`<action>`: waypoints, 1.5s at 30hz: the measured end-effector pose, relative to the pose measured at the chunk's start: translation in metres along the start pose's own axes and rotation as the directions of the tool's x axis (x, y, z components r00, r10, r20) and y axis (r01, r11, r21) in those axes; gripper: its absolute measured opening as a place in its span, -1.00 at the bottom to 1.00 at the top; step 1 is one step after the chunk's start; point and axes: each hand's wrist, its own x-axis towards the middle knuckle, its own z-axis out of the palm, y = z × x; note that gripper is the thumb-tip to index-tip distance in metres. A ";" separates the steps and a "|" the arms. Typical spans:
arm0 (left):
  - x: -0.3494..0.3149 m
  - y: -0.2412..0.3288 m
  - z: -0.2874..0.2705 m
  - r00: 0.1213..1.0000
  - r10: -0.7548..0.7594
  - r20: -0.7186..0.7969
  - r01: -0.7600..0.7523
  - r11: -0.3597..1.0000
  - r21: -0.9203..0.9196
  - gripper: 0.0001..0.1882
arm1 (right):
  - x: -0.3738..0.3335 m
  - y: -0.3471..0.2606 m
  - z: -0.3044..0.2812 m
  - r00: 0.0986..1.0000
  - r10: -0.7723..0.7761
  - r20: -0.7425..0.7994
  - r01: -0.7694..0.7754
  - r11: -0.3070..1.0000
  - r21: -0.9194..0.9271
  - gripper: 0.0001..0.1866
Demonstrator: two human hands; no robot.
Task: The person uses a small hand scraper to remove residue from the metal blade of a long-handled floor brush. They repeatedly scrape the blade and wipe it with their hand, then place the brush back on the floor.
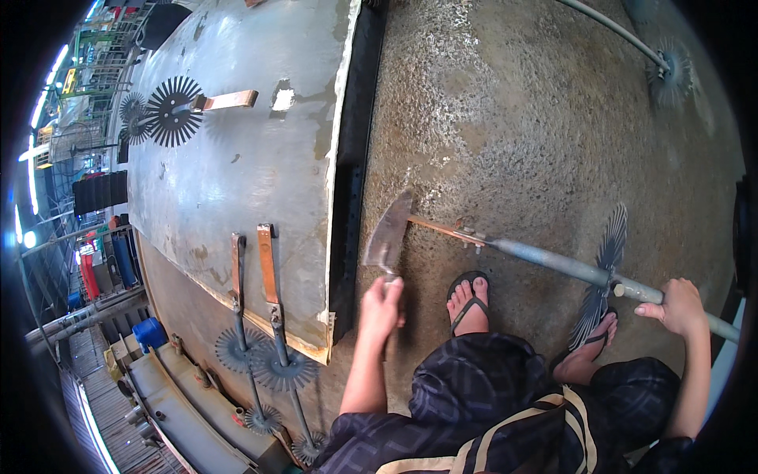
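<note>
Grey-brown floor (489,118) lies beneath a long pole (545,261), its axis slanting up and leftward from the right hand (681,306), which is wrapped around it. A trowel (388,237) points upward from the left hand (381,308), closed on it. Nearer that hand, up and right of its fingers, the pole's flat strip (442,228) ends at the trowel; whether they touch, I cannot tell.

Moderate indoor light, white tube lamps (37,109) at far left — overexposed, soft sheen on grey metal sheet (245,174), brown floor (545,142) at right duller, strong fisheye bending — black vignette around rim, far-left background indistinct.
</note>
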 end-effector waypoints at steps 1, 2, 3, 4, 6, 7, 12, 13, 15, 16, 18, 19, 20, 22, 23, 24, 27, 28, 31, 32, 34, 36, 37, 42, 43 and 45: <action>-0.001 -0.001 0.015 0.995 -0.068 0.078 0.083 0.973 -0.216 -0.72 | 0.003 0.001 0.000 1.000 -0.002 0.012 0.002 1.000 -0.002 -0.06; -0.006 0.000 0.024 0.988 -0.050 0.146 0.088 0.960 -0.264 -0.75 | 0.004 0.002 0.001 1.000 0.002 0.028 -0.002 1.000 -0.002 -0.07; -0.012 0.003 0.028 0.977 -0.030 0.210 0.096 0.945 -0.313 -0.77 | 0.003 0.000 0.001 0.999 0.004 0.040 -0.005 1.000 0.017 -0.07; -0.016 0.008 0.027 0.957 -0.043 0.285 0.127 0.950 -0.284 -0.77 | 0.004 -0.001 -0.001 0.999 0.003 0.050 -0.005 0.999 0.034 -0.07; -0.020 0.014 0.018 0.901 -0.071 0.427 0.181 0.958 -0.222 -0.79 | 0.003 -0.001 -0.003 0.998 0.010 0.060 -0.013 0.999 0.046 -0.08; -0.012 0.010 0.007 0.895 -0.037 0.445 0.152 0.962 -0.225 -0.79 | 0.004 -0.001 -0.002 0.998 0.007 0.059 -0.010 0.999 0.044 -0.08; 0.002 0.021 -0.005 0.911 -0.073 0.407 0.166 0.966 -0.197 -0.74 | 0.007 -0.002 0.000 1.000 -0.007 0.022 0.006 1.000 0.026 -0.08; -0.008 0.025 0.000 0.869 -0.071 0.490 0.181 0.967 -0.181 -0.74 | 0.008 -0.001 -0.002 1.000 -0.010 0.022 0.010 1.000 0.020 -0.08; -0.007 0.030 0.002 0.878 -0.061 0.475 0.186 0.957 -0.221 -0.75 | 0.005 0.000 -0.002 1.000 -0.006 0.022 0.006 1.000 0.010 -0.08; 0.007 0.026 -0.005 0.915 -0.050 0.400 0.155 0.960 -0.234 -0.75 | 0.004 0.001 -0.003 1.000 -0.006 0.014 0.006 1.000 0.009 -0.08; 0.023 0.024 -0.010 0.948 -0.021 0.317 0.112 0.956 -0.270 -0.75 | 0.003 -0.002 -0.001 1.000 -0.005 0.016 0.005 1.000 0.012 -0.08; 0.016 0.027 -0.005 0.935 -0.039 0.352 0.135 0.958 -0.252 -0.75 | 0.006 0.000 0.001 1.000 -0.003 0.020 0.003 1.000 0.016 -0.08; 0.006 0.028 0.003 0.900 -0.038 0.434 0.165 0.951 -0.260 -0.74 | 0.006 0.003 0.003 1.000 -0.001 0.031 0.000 1.000 0.013 -0.08; 0.002 0.030 0.007 0.887 -0.038 0.461 0.179 0.947 -0.267 -0.72 | 0.007 0.000 0.003 0.999 0.009 0.051 -0.010 1.000 0.019 -0.08; 0.014 0.024 0.005 0.929 -0.029 0.369 0.161 0.929 -0.333 -0.72 | 0.006 0.000 0.002 0.998 0.012 0.058 -0.013 1.000 0.022 -0.08; 0.019 0.022 0.006 0.943 -0.030 0.332 0.156 0.920 -0.359 -0.72 | 0.005 0.002 0.002 0.999 0.005 0.053 -0.006 1.000 0.012 -0.09; 0.004 0.029 0.015 0.867 0.015 0.498 0.173 0.929 -0.328 -0.73 | 0.008 0.002 0.005 0.999 0.001 0.052 -0.001 1.000 0.011 -0.09; 0.003 0.032 0.017 0.864 0.020 0.503 0.172 0.928 -0.332 -0.73 | 0.009 0.001 0.003 0.998 0.007 0.055 -0.008 1.000 0.019 -0.09; 0.030 0.031 0.009 0.943 0.036 0.332 0.122 0.888 -0.442 -0.73 | 0.008 -0.001 -0.001 0.999 0.006 0.048 -0.007 1.000 0.012 -0.10; 0.027 0.031 0.013 0.949 0.024 0.313 0.105 0.915 -0.390 -0.73 | 0.007 -0.002 -0.001 0.999 0.004 0.044 -0.004 1.000 0.006 -0.10; 0.017 0.032 0.018 0.913 0.024 0.408 0.131 0.928 -0.349 -0.73 | 0.008 -0.004 -0.003 0.998 0.012 0.061 -0.013 1.000 0.013 -0.10; 0.024 0.031 0.015 0.927 0.016 0.375 0.137 0.916 -0.378 -0.74 | 0.007 -0.001 -0.003 0.998 0.017 0.065 -0.017 1.000 0.007 -0.10; 0.033 0.033 0.012 0.953 0.016 0.304 0.112 0.909 -0.401 -0.74 | 0.008 0.000 0.001 0.998 0.011 0.059 -0.012 1.000 0.005 -0.10; 0.011 0.037 0.023 0.842 0.054 0.537 0.193 0.899 -0.393 -0.73 | 0.008 0.000 0.002 0.998 -0.004 0.064 0.003 1.000 0.003 -0.09; 0.016 0.040 0.018 0.879 0.000 0.477 0.212 0.896 -0.391 -0.73 | 0.008 0.001 0.001 0.998 -0.006 0.066 0.006 1.000 -0.002 -0.09; 0.043 0.028 0.010 0.943 0.016 0.333 0.165 0.845 -0.508 -0.72 | 0.009 0.002 0.002 0.998 -0.014 0.061 0.014 1.000 0.002 -0.09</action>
